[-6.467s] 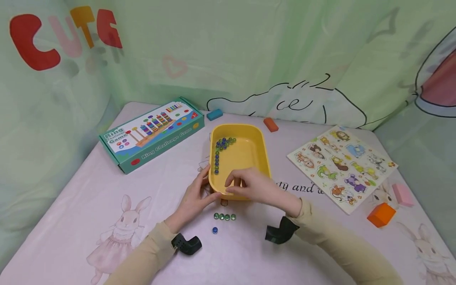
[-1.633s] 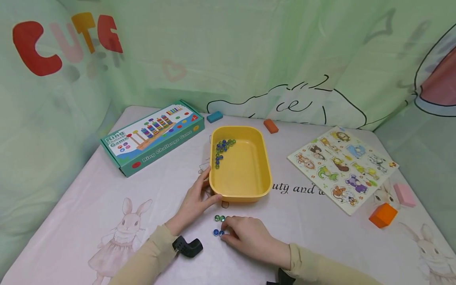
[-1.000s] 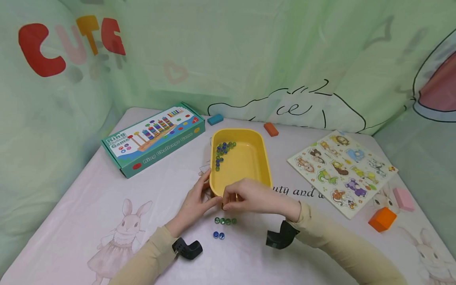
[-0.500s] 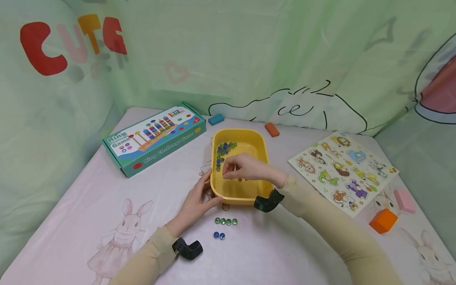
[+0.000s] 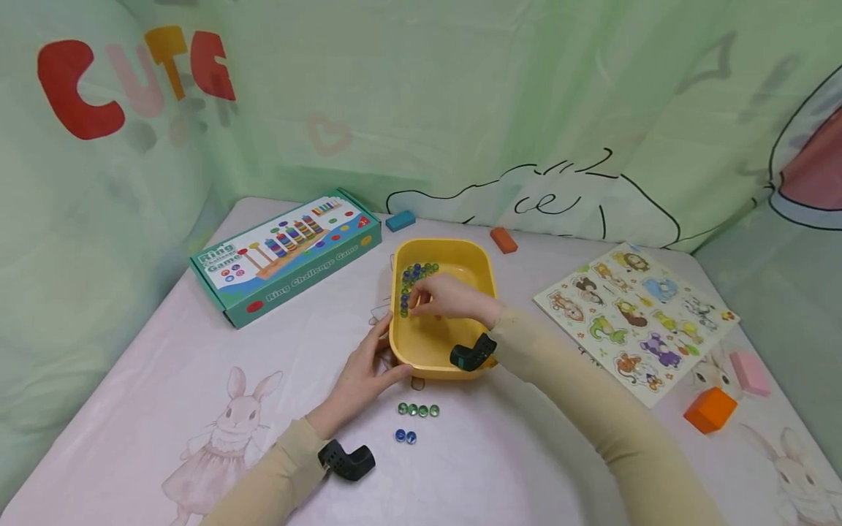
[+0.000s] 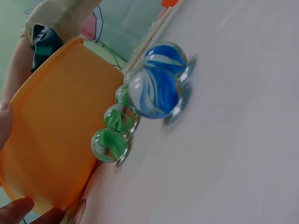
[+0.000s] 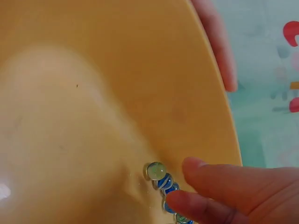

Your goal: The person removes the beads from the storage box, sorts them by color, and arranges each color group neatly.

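Observation:
A yellow plastic tub [image 5: 421,358] stands mid-table, with blue and green glass marbles [image 5: 413,272] gathered along its left side. My left hand [image 5: 358,376] holds the tub's near left corner, thumb at the front rim and fingers on the outer side. Inside the tub, my right hand [image 5: 452,298] reaches to the marbles. In the right wrist view its thumb and finger [image 7: 224,182] are spread right by the marble line, with nothing between them. Before the tub, a row of green marbles [image 5: 418,410] lies behind two blue marbles [image 5: 406,437].
A Ring Challenge Game box [image 5: 286,256] lies at back left. Behind the tub are a blue block [image 5: 400,220] and a red-orange block [image 5: 503,240]. To the right lie an animal puzzle board [image 5: 634,318], an orange block [image 5: 710,410] and a pink block [image 5: 750,373].
A second blue marble has joined the first on the table. My right hand has gone from the table forward into the tub, up to the marbles. The left hand has stayed at the corner.

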`<state>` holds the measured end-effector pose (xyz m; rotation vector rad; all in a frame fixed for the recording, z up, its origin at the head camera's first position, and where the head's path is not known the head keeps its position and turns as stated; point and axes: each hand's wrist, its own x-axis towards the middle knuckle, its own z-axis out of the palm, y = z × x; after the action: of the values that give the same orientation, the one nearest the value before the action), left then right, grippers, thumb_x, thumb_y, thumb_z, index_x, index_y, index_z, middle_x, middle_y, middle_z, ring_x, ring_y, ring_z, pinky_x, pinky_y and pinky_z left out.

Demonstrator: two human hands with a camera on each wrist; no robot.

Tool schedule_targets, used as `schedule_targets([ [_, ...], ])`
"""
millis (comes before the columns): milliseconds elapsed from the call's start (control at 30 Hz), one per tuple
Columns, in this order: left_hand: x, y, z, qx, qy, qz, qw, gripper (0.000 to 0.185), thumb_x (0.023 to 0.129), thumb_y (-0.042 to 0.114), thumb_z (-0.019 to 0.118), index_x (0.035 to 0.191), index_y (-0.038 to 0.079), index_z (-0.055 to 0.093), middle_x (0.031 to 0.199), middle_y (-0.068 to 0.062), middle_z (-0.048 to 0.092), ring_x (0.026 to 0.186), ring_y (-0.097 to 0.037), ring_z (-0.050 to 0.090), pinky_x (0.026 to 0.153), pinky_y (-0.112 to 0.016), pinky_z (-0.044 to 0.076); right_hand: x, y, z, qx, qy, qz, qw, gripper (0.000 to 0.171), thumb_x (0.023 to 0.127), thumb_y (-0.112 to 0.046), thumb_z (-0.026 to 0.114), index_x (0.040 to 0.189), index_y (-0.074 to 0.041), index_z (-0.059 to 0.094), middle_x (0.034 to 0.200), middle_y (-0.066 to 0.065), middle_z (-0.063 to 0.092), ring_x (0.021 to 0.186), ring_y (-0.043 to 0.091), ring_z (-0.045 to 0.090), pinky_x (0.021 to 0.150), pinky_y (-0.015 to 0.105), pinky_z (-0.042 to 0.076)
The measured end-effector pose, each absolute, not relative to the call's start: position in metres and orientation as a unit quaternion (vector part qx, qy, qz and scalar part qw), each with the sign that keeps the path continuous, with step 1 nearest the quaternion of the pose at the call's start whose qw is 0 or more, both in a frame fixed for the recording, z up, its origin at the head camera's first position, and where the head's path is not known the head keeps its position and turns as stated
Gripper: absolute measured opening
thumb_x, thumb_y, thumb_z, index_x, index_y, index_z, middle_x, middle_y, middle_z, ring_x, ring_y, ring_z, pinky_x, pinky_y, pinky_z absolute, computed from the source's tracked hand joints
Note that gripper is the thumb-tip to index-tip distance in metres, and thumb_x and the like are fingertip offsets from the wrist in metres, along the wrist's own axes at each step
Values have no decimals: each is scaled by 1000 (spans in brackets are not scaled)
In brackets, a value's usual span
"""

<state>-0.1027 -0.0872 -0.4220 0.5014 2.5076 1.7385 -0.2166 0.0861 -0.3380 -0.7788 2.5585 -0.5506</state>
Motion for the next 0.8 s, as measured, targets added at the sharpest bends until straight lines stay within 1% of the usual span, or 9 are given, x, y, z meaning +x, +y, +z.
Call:
schedule_targets([
  [100,-103,-87,-422,162,812,561,24,84,84,33,68,149,27,15,146,-6,37,126,-21,46,108,-42,32,-221,81,-342,-274,925,-167,206,13,88,-21,63,95,-10,66,77,1,60,60,12,52,55,19,46],
  [167,-103,-87,-422,164,811,562,24,85,83,33,68,149,25,15,146,-6,36,126,-22,46,108,-42,32,-223,78,-344,-268,928,-149,210,13,88,-21,63,96,-11,66,80,1,61,64,12,53,57,18,46],
  [333,-103,-87,-423,163,809,564,25,85,83,33,68,149,25,15,148,-4,34,126,-22,45,109,-43,30,-224,69,-346,-265,933,-114,217,15,87,-19,64,100,-12,68,91,1,65,77,14,54,70,22,48],
  [467,-102,-87,-424,160,812,560,23,85,83,32,68,149,27,15,148,-2,34,126,-21,46,109,-41,31,-224,64,-348,-270,934,-93,214,16,86,-19,65,100,-12,68,95,1,66,82,15,54,78,26,49],
  [667,-102,-87,-425,157,812,561,27,84,83,33,68,149,28,15,147,-1,34,127,-20,45,109,-41,30,-222,60,-353,-277,934,-75,211,15,86,-20,66,98,-12,66,90,1,65,80,15,54,78,25,49],
  [800,-103,-87,-425,158,811,562,28,84,83,34,68,149,29,15,148,-1,33,127,-20,45,109,-41,30,-222,61,-352,-283,933,-76,209,15,86,-20,66,98,-12,66,90,1,64,80,15,53,77,24,49],
])
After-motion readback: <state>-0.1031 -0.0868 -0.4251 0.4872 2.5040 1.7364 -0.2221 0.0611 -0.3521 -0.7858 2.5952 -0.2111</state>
